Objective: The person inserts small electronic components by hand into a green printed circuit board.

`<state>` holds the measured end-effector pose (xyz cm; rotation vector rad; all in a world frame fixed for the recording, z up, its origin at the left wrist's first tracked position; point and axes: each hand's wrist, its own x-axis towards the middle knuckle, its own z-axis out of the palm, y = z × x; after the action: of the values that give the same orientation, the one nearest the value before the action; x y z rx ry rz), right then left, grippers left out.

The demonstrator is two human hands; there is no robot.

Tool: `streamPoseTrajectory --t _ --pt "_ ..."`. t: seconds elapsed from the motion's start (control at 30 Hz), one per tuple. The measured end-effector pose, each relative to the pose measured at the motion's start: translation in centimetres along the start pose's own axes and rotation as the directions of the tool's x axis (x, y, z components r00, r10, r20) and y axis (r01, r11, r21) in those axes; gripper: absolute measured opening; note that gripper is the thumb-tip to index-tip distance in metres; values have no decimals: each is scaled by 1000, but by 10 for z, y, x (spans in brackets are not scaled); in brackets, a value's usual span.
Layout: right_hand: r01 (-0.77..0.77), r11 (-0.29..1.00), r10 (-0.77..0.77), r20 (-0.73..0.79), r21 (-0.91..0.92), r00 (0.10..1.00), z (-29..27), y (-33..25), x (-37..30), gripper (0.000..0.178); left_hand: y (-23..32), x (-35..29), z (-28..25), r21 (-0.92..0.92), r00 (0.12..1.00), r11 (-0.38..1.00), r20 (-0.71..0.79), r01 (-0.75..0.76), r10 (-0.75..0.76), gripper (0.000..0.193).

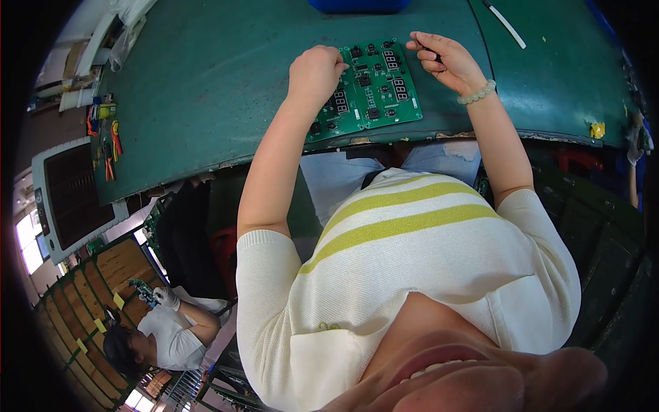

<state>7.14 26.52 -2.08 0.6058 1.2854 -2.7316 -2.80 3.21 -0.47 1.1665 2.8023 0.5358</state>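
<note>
While pinching dark piece (438, 59) in right fingers (431, 41), curling left fingers (337, 59) (hold unclear) at circuit board (377, 77) with unreadable marking (414, 104).

green circuit board (377, 89); dark green table (206, 89); white top (412, 264), yellow-green stripes (401, 224)

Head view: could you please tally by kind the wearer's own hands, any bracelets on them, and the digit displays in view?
Hands (left hand, right hand): 2
Bracelets (bead bracelet): 1
Digit displays in view: 3; the left hand may hide more
Total: 6
</note>
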Motion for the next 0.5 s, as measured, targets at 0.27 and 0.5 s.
streamPoseTrajectory --t 0.27,0.5 --pt "-22 996 32 115 -92 993 1 7 -8 21 1 8 -6 54 989 999 145 3 -11 14" --pt "65 924 -17 130 -376 991 12 15 -8 22 -8 7 -1 -403 982 896 60 190 -181 16"
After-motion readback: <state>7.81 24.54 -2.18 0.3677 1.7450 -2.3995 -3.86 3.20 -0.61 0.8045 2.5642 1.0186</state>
